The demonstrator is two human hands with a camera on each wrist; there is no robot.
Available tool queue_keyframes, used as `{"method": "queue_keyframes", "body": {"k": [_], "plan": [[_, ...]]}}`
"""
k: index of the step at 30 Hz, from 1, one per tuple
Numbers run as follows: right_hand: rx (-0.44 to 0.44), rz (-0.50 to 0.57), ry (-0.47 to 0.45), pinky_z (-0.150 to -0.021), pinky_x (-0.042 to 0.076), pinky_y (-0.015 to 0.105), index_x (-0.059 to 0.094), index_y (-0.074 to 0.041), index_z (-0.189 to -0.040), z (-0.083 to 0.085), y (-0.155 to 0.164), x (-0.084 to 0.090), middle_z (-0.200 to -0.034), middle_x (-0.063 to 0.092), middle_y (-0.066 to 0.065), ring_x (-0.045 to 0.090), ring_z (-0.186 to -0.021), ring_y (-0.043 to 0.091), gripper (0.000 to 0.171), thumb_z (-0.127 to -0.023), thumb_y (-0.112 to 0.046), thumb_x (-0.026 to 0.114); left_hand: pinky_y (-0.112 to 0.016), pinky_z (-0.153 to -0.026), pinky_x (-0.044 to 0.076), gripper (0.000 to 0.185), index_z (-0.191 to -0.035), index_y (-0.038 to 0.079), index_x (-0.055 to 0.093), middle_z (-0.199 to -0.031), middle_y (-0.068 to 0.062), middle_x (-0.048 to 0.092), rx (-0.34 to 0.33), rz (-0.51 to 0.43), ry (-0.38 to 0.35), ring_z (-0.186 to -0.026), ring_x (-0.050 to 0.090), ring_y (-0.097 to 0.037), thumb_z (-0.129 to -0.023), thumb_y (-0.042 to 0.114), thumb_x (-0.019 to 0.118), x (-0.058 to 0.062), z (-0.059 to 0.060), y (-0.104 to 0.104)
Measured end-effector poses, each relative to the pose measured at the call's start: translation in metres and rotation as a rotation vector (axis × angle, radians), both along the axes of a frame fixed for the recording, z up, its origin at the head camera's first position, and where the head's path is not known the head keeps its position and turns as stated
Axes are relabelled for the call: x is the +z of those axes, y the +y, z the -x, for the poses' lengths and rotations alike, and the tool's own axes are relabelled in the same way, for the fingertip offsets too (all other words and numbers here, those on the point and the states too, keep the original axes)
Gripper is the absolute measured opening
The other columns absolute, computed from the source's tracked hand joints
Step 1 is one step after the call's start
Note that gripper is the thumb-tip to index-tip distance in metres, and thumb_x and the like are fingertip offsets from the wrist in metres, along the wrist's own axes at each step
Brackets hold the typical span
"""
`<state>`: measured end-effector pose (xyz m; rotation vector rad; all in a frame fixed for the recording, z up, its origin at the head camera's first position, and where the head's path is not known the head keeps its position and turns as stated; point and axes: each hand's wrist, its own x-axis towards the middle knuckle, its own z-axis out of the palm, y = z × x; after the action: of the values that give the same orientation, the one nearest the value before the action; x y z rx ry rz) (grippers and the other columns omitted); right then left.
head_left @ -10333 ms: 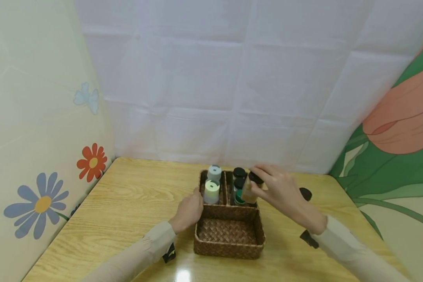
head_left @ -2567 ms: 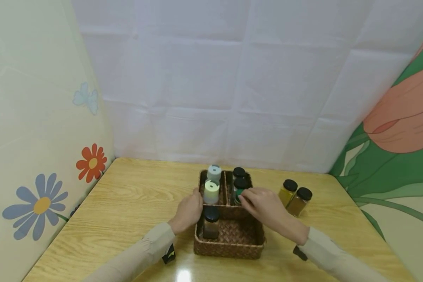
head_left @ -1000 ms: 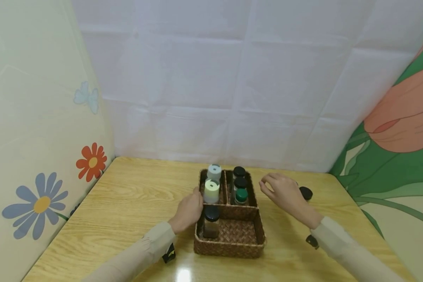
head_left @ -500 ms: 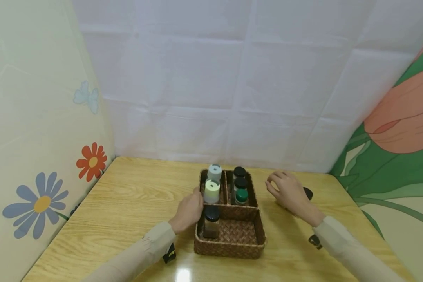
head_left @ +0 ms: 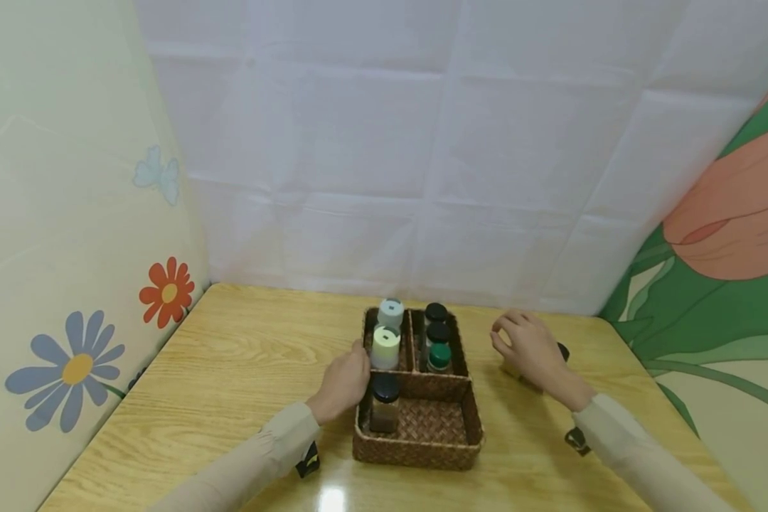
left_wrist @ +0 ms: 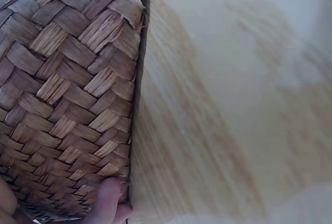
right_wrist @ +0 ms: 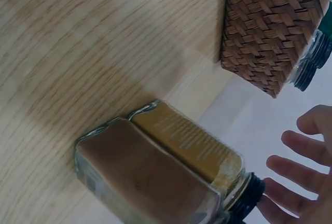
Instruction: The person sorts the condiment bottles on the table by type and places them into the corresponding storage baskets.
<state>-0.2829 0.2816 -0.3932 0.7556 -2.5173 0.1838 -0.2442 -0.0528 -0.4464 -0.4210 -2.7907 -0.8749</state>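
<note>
My left hand (head_left: 342, 380) grips the left wall of a brown woven basket (head_left: 416, 455); in the left wrist view a fingertip (left_wrist: 108, 200) presses on the weave. My right hand (head_left: 531, 348) is to the right of the basket, holding nothing, fingers loosely bent. Its fingertips are right at the black lids of two square glass spice jars on the table: one with brown powder (right_wrist: 145, 167), one with yellow powder (right_wrist: 192, 141). The hand mostly hides them in the head view. A black-lidded jar of dark contents (head_left: 384, 412) stands in the basket's front compartment, at its left end.
Pale-blue-capped (head_left: 391, 313) and pale-yellow-capped (head_left: 385, 345) containers stand in the back left compartment. The back right one holds a green-lidded jar (head_left: 439, 355) and two black-lidded jars (head_left: 438, 333). A white cloth (head_left: 358, 142) hangs behind the wooden table (head_left: 262, 334).
Since the oldest frame, a dark jar has come into the front compartment and a second jar onto the table. My right hand has left the green lid and moved right. My left hand stays put.
</note>
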Motion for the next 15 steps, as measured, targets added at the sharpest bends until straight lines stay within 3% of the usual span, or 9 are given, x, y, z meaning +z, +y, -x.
{"method": "queue_keyframes", "body": {"k": [15], "plan": [[-0.096, -0.039, -0.089, -0.077, 0.048, 0.052, 0.07, 0.001, -0.094, -0.002, 0.017, -0.001, -0.1, 0.064, 0.02, 0.058, -0.089, 0.038, 0.009, -0.087, -0.003, 0.067, -0.031, -0.041, 0.039, 0.039, -0.131, -0.023, 0.042, -0.062, -0.008, 0.053, -0.007, -0.014, 0.001, -0.047, 0.048, -0.015, -0.104, 0.006, 0.042, 0.0, 0.0, 0.0]]}}
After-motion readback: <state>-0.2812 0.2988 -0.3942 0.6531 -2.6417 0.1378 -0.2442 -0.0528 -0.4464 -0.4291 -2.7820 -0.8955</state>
